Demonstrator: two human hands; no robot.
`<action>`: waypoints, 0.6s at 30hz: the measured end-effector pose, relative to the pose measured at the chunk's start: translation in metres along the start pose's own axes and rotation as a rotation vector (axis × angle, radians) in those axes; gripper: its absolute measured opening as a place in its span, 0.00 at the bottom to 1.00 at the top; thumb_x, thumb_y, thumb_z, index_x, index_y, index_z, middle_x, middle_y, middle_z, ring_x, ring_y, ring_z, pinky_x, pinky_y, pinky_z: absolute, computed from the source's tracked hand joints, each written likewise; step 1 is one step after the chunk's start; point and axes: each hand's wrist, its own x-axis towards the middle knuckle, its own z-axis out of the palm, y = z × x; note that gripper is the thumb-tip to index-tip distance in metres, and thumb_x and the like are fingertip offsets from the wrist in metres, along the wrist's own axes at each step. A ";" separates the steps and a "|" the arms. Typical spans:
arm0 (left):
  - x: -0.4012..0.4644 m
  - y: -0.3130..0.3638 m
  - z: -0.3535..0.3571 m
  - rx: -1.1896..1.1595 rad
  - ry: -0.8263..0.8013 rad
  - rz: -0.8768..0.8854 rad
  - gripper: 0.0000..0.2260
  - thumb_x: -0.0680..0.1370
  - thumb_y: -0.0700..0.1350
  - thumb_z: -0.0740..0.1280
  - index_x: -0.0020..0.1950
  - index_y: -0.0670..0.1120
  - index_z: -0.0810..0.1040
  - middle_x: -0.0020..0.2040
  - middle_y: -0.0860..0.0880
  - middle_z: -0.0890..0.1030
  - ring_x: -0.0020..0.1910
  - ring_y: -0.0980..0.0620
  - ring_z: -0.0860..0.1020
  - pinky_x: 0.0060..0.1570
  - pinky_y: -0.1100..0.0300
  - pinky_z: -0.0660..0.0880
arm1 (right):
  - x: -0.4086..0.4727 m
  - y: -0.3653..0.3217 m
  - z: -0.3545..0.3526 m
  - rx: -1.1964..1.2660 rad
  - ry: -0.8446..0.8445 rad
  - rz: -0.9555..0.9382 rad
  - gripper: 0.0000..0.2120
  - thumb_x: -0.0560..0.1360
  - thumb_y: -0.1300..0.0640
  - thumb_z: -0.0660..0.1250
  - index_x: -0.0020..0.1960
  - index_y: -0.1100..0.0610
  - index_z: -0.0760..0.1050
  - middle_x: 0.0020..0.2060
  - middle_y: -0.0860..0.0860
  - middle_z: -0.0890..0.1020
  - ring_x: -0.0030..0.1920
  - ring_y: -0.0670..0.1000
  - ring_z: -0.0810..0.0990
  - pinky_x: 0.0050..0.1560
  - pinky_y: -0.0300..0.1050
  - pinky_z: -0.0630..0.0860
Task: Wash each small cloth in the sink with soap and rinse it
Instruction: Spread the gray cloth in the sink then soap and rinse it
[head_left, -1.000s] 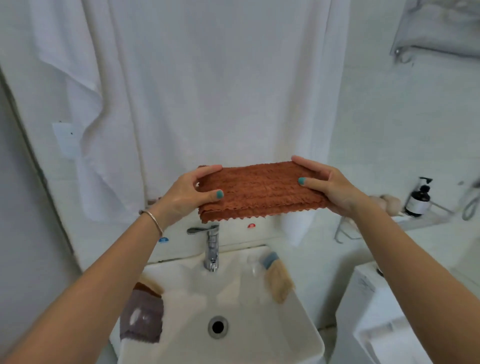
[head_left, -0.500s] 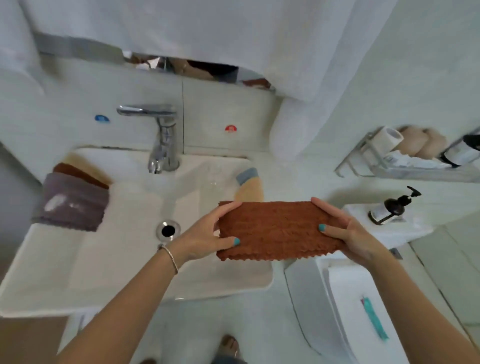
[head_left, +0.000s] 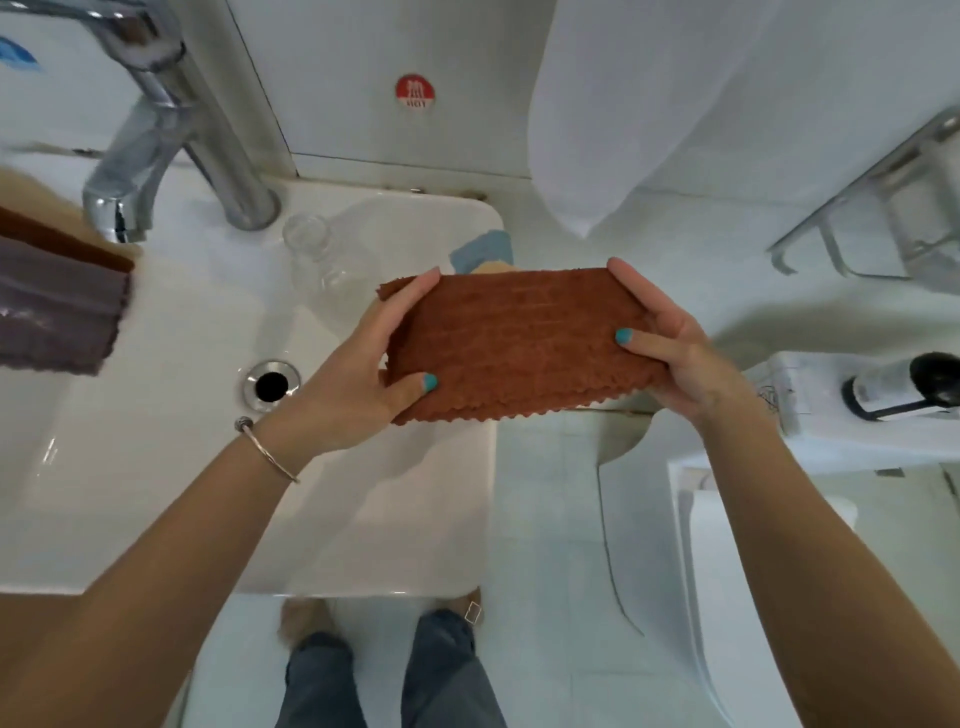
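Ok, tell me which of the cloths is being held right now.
The rust-brown folded cloth, gripped at its ends by the left hand and right hand. The grey cloth and tan cloth lie on the sink's rim.

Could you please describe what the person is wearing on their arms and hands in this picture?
Both forearms are bare, with no sleeves in view. The left hand has a thin silver bangle on its wrist. The right hand wears no jewellery that shows. The thumbnails that show on both hands are painted teal.
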 end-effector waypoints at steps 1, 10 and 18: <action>0.003 -0.003 0.003 0.009 0.002 -0.008 0.39 0.77 0.33 0.68 0.71 0.71 0.56 0.67 0.72 0.60 0.69 0.67 0.62 0.58 0.67 0.74 | 0.006 0.004 -0.004 0.019 -0.013 0.010 0.33 0.71 0.66 0.67 0.74 0.51 0.66 0.63 0.50 0.80 0.60 0.56 0.79 0.57 0.49 0.79; 0.000 -0.026 0.016 -0.086 -0.009 -0.140 0.41 0.76 0.33 0.68 0.73 0.70 0.54 0.68 0.67 0.60 0.62 0.55 0.72 0.50 0.60 0.79 | 0.024 0.036 -0.026 -0.198 -0.051 0.137 0.31 0.72 0.60 0.71 0.72 0.44 0.68 0.70 0.45 0.72 0.59 0.48 0.79 0.61 0.48 0.78; -0.054 0.006 -0.021 -0.157 0.067 -0.324 0.36 0.66 0.48 0.75 0.70 0.65 0.66 0.64 0.54 0.73 0.55 0.52 0.78 0.54 0.59 0.78 | -0.014 -0.020 0.055 -0.471 -0.097 -0.155 0.26 0.73 0.63 0.72 0.67 0.46 0.72 0.63 0.46 0.77 0.45 0.46 0.76 0.52 0.47 0.78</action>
